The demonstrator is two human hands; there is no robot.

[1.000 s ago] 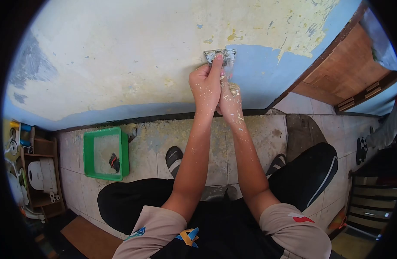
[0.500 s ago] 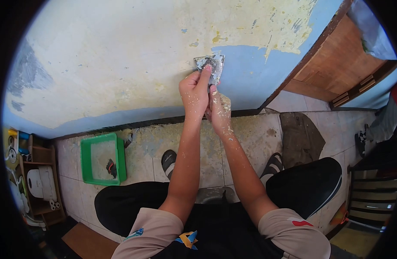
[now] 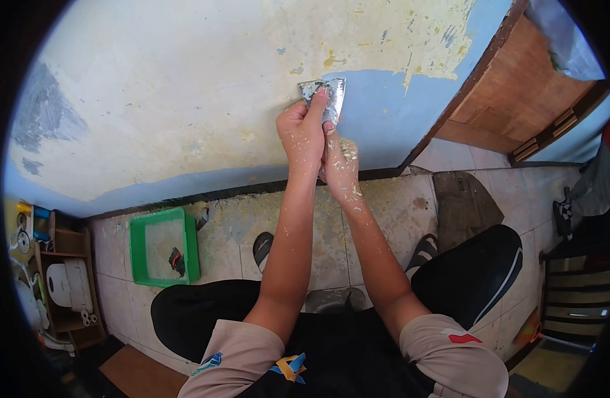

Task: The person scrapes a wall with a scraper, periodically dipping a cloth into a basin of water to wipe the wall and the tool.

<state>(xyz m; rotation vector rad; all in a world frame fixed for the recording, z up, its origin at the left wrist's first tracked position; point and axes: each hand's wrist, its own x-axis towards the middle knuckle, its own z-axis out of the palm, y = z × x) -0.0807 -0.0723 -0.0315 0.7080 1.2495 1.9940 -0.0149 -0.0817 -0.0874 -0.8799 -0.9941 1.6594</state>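
Note:
A metal putty knife (image 3: pixel 335 99) with a paint-smeared, fan-shaped blade meets the wall (image 3: pixel 205 86) at the lower edge of a scraped area, beside remaining blue paint (image 3: pixel 375 109). My left hand (image 3: pixel 304 136) grips it from the left, thumb pressed along the blade. Just below and to the right, my right hand (image 3: pixel 340 159) is closed round the handle, which the fingers mostly hide. Pale paint flakes cling to both hands and forearms, thickest on the right hand.
A green tray (image 3: pixel 136 249) with a dark object inside stands on the tiled floor at left, near a wooden shelf (image 3: pixel 69 259). Paint scraps litter the floor along the wall. A dark cloth (image 3: pixel 461 205) lies at right, before a wooden door (image 3: pixel 497 86). Another person's leg (image 3: pixel 594 186) shows far right.
Both hands and the putty knife have shifted slightly upward along the wall, the blade edge now a little higher. The grip is the same. The view has moved slightly.

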